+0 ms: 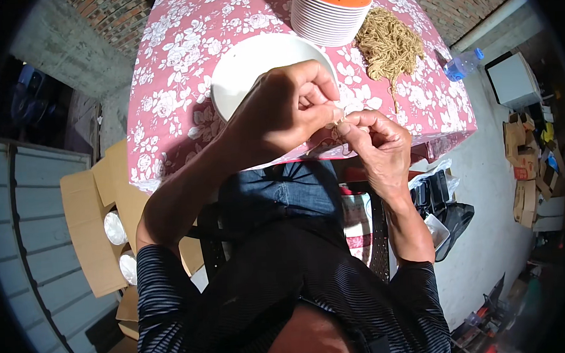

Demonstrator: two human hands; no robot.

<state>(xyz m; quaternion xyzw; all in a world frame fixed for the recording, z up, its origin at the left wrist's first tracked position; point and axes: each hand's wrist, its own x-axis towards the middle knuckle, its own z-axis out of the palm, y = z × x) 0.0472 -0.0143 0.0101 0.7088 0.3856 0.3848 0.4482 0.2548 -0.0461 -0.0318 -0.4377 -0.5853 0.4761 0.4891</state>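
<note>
My left hand (285, 109) reaches over the near edge of the table, thumb and forefinger pinched together. Fingertip to fingertip with it, my right hand (380, 140) is also closed in a pinch. Between them is a thin pale strand (338, 124), mostly covered by the fingers. Partly behind my left hand sits a round white bowl (235, 67). Beyond my right hand lies a tangled heap of tan yarn (387, 43), one twisted tail of it hanging toward me.
A stack of white bowls (325, 24) with an orange patterned one on top stands at the back of the flowered tablecloth (174, 67). A plastic bottle (463, 65) is by the table's right edge. An open cardboard box (89, 215) stands at my left.
</note>
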